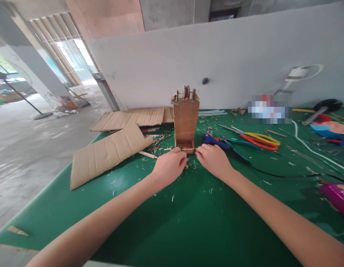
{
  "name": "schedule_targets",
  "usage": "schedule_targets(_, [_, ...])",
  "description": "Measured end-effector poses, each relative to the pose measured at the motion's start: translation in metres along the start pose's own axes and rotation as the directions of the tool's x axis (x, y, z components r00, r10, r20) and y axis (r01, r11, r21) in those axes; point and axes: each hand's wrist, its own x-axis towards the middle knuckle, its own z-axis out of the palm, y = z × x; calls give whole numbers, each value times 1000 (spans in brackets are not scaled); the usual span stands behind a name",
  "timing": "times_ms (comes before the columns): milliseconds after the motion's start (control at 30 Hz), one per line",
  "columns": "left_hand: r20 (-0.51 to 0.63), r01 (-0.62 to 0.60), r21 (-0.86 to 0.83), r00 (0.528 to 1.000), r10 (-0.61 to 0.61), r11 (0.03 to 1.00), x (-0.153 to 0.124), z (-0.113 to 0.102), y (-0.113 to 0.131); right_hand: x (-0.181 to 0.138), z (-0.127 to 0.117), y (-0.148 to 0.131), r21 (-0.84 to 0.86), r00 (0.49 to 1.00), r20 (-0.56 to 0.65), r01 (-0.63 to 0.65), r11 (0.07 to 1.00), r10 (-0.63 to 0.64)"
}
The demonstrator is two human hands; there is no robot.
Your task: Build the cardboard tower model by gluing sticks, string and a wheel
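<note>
Centre frame: my left hand (170,165) and right hand (213,157), fingers curled, pinch the base of the cardboard tower (185,120), which looks nearly finished.

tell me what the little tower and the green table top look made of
Tower: corrugated cardboard, matte brown; fine ribbed lines run across its face. The pieces at its top and foot look like thin wood sticks, though small. Table top: a smooth green mat with a soft sheen, perhaps rubber or vinyl; the look leaves it open.
</note>
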Motion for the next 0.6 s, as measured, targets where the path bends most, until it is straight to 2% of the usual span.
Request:
schedule_targets(67, [-45,-4,-322,999,-11,947,-8,-9,-2,-2,-3,3,57,998,-55,4,998,-1])
schedule_targets(100, [-64,-14,-481,998,-20,877,-11,-15,-3,-3,-5,5,104,996,-84,4,995,4])
schedule_targets(167, [-85,-33,-748,995,-47,663,-17,-28,-4,-4,-10,8,240,990,-138,3,971,31])
schedule_targets(233, [-76,-27,-885,993,-86,465,-22,-43,-5,-3,-16,12,408,980,-181,5,913,76])
schedule_targets(267, [-53,1,-904,992,-115,427,-25,-51,-7,-2,-19,14,488,974,-194,-5,873,114])
schedule_targets(300, [-20,46,-900,989,-146,433,-27,-59,-10,-1,-21,16,559,967,-196,-27,829,164])
schedule_targets(367, [64,156,-841,980,-191,518,-33,-76,-19,1,-23,20,673,941,-167,-110,731,295])
schedule_targets(400, [102,187,-803,979,-178,566,-36,-83,-26,2,-23,23,718,920,-139,-161,677,366])
schedule_targets(467, [193,169,-687,980,-46,707,-39,-96,-42,2,-19,29,792,866,-97,-231,566,490])
schedule_targets(500, [233,142,-557,972,-9,818,-39,-101,-51,2,-17,32,818,840,-91,-243,521,536])
schedule_targets(533, [296,131,-360,955,-20,924,-39,-104,-59,2,-14,35,837,816,-95,-244,490,570])
schedule_targets(567, [272,133,-141,958,-90,981,-38,-106,-66,2,-12,37,848,799,-106,-238,473,592])
schedule_targets(600, [233,168,85,955,-184,982,-35,-106,-72,2,-9,39,853,789,-119,-229,468,603])
